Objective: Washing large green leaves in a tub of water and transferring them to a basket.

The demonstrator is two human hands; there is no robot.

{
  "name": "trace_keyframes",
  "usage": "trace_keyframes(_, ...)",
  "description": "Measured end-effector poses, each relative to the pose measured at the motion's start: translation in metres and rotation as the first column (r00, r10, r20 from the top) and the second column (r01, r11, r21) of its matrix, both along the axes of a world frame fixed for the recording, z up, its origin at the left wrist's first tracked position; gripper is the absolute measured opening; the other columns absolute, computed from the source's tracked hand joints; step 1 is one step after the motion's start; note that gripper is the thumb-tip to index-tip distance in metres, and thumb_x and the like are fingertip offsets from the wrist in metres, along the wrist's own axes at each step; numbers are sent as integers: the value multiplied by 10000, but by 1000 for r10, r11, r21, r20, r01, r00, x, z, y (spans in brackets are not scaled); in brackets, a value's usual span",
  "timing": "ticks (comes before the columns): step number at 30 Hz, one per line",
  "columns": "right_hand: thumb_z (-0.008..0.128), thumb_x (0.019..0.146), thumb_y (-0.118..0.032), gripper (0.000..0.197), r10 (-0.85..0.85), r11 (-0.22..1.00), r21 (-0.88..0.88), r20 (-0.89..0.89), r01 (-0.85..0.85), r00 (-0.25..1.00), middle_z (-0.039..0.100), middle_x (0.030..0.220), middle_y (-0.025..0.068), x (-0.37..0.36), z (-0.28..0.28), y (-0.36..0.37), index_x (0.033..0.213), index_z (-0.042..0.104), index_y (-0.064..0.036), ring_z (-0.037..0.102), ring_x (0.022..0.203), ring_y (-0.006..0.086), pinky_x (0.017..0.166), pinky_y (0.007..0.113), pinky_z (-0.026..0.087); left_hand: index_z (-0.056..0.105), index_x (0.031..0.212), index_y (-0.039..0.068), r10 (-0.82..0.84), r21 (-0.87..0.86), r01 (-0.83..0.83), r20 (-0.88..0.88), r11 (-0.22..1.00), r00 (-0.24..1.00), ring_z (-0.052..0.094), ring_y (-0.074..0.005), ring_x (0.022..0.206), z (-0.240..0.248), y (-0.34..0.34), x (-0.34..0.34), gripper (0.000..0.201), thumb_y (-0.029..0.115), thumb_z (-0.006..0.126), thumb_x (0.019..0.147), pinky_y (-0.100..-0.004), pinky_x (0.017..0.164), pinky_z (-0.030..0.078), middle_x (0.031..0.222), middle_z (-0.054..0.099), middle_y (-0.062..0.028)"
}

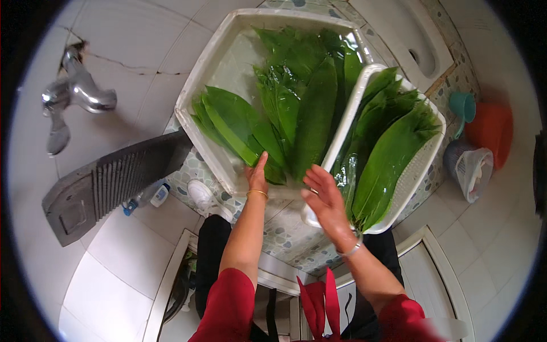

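My left hand, a yellow bangle at its wrist, grips the near end of a fanned bunch of bamboo leaves, thumb on top. They lie within a large white basin with water in it. More wet leaves rest in the basin's middle and right. My right hand, wearing a silvery bracelet, is open with its palm turned inward and nothing in it. It hovers by the near left corner of a white basket, which overlaps the basin's right side and holds a stack of long leaves.
A metal tap juts from the tiled wall at left, above a dark ridged washboard. Bottles stand below it. At right are a teal cup, an orange bucket and a bin with a plastic bag. A white squat toilet lies behind.
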State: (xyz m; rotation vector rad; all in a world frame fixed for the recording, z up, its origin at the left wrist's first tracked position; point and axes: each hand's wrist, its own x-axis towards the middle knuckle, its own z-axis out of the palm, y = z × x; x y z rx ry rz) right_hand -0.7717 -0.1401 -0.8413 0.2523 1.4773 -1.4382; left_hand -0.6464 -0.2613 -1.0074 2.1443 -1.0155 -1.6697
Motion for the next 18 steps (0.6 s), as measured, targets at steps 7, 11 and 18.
trace_keyframes(7,594,753,-117,695,182,832,537,-500,138,847,245,1344,249,31,-146,-88,1308,209,47,195,1276,363,1042,414,187,522,1075,36,-46,79,68,-256,995,966,527,-169,914,-51,-51,22,421,7,684,686,-297,843,391,1025,576,-42)
trace_keyframes(11,570,751,-142,677,226,652,718,-492,244,841,217,1349,273,20,-169,-105,1328,230,-42,200,1261,400,1024,439,214,544,1023,34,-129,-4,132,-248,991,960,538,-158,874,-50,-66,20,350,-21,652,694,-284,816,404,989,586,-34)
trace_keyframes(18,579,739,-123,562,281,738,651,-536,178,796,286,1313,255,34,-183,-128,1262,377,-96,278,1216,401,1000,454,249,553,1000,29,-211,5,218,-236,976,949,539,-148,847,-58,-71,18,307,-18,634,707,-274,782,413,962,595,-33)
